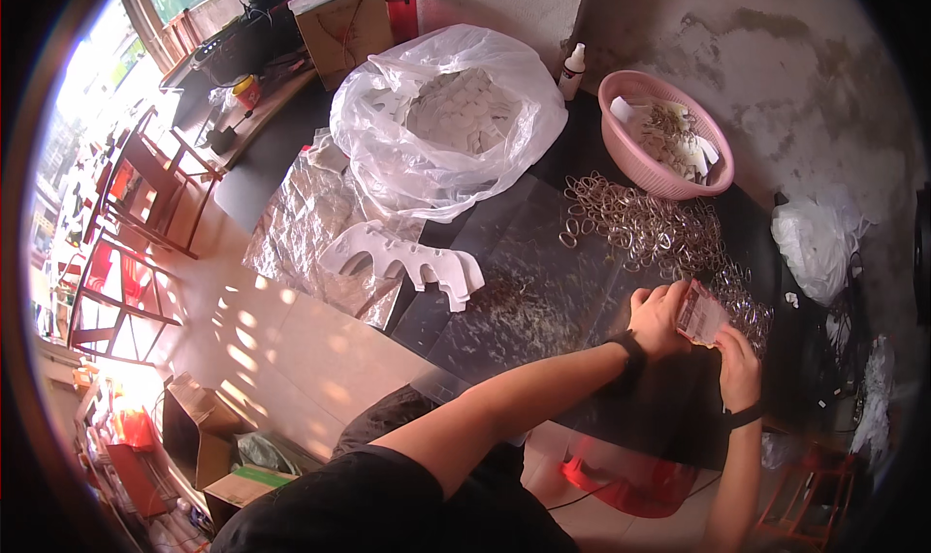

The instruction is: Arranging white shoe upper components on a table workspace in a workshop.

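Note:
Between my two hands is a small clear plastic packet with reddish print (701, 316), held over the right part of the dark table. My left hand (660, 317) grips its left edge with bent fingers. At its lower right corner, my right hand (739, 361) pinches it between thumb and fingers. Whether anything is inside the packet is too small to tell. Just beyond my hands spreads a heap of shiny metal rings (650, 225), some lying right behind the packet. White scalloped cut-out pieces (402, 259) lie stacked to the left, partly on crumpled silvery sheeting (315, 225).
A large translucent bag of white pieces (369, 126) stands at the back. Beside it are a small white bottle (573, 71) and a pink basket (621, 131) holding white pieces and rings. A white plastic bag (819, 248) sits far right. A red stool (630, 480) is below the table.

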Tool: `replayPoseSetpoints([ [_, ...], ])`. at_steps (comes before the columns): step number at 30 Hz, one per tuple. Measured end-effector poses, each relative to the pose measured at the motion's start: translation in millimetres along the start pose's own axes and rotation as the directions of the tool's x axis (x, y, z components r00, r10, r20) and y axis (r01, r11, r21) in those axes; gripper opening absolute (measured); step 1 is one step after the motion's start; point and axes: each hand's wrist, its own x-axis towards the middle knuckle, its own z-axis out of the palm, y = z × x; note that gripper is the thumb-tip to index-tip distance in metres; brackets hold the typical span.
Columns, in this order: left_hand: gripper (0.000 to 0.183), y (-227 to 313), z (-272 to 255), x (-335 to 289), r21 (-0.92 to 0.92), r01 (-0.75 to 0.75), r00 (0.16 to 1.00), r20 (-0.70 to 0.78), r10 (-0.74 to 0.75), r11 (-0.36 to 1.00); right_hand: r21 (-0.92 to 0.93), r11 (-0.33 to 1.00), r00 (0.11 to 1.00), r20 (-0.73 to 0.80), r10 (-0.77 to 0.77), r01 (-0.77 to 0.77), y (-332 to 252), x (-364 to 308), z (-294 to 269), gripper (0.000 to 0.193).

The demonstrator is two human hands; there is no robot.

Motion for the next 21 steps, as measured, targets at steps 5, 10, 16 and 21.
replayPoseSetpoints([
  [5, 0.092, 0, -6, 0, 0.012, -0.015, 1.0, 0.01, 0.015, 1.0, 0.127, 0.987, 0.993, -0.054, 0.102, -0.094, 1, 5, 0, 0.014],
  [10, 0.086, -1, -6, 0, 0.08, -0.06, 0.998, 0.003, 0.06, 0.995, 0.411, 0.849, 0.931, -0.001, 0.364, -0.332, 9, 9, 3, 0.013],
  [16, 0.084, 2, -9, 0, 0.109, -0.035, 0.999, 0.033, 0.032, 0.993, 0.722, 0.452, 0.696, 0.057, 0.715, -0.524, 6, 10, 14, 0.022],
  [21, 0.081, 3, -11, 1, 0.107, -0.03, 0.998, 0.056, 0.024, 0.994, 0.577, 0.67, 0.75, -0.142, 0.646, -0.467, -3, 9, 21, 0.024],
])
